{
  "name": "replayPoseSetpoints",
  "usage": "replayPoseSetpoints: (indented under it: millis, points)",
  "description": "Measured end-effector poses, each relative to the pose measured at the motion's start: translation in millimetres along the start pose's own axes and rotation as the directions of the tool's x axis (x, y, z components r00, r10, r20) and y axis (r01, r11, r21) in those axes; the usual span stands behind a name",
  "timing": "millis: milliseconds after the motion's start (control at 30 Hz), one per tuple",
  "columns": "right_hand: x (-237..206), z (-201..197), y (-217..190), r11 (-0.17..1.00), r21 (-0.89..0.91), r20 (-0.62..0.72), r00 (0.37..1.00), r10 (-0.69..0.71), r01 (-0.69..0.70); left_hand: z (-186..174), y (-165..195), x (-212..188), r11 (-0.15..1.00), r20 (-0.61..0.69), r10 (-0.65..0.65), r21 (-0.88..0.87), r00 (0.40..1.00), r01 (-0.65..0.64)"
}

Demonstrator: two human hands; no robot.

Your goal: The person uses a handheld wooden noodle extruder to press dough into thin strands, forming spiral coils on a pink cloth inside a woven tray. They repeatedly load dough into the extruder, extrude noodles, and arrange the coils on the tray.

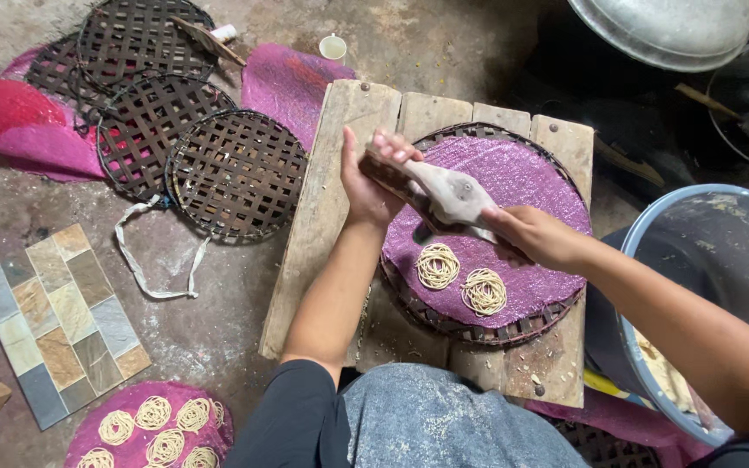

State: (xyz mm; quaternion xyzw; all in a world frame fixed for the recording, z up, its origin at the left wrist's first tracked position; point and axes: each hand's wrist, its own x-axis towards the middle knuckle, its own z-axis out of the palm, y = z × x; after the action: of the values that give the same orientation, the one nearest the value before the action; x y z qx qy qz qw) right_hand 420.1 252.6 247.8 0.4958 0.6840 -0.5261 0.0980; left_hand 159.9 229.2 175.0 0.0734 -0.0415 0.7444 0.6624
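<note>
— above the purple-lined woven tray [556, 186] we hold a wooden press [448, 195]?
— yes, our left hand [366, 186] and right hand [535, 234] both clasp it — two noodle coils [461, 279] lie below.

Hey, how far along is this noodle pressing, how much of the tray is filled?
Done: two noodle coils lie on the purple cloth of the round woven tray, and a filled cloth with several coils sits on the floor. In hand: the left hand and right hand grip the wooden press over the tray. Left: most of the cloth is bare, and empty woven trays wait nearby.
</note>
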Motion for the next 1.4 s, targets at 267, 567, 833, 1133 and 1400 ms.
replayPoseSetpoints:
  millis: [267,567,833,1133,1400]
  points:
    - [13,24,-30,0.99,-0.123,-0.059,0.995,-0.082,0.075,-34,18,4,0.995,-0.072,0.086,0.047,0.994,-0.083]
    - [20,8,-38,0.959,-0.263,-0.204,0.966,-0.161,0.105,-40,9,33,0.983,-0.055,0.167,0.082,0.984,-0.162]
    - [17,3,-29,0.964,-0.263,-0.13,0.991,0.009,-0.044,-31,-6,15,0.973,-0.304,0.215,0.147,0.928,-0.177]
    - [22,-8,-13,0.98,-0.17,-0.238,0.96,-0.147,0.108,-40,12,26,0.857,-0.335,-0.041,0.473,0.941,0.205]
    - [24,-2,8,0.968,-0.159,-0.314,0.92,-0.234,0.193,-79,3,-8,0.283,-0.565,-0.328,0.706,0.757,0.649]
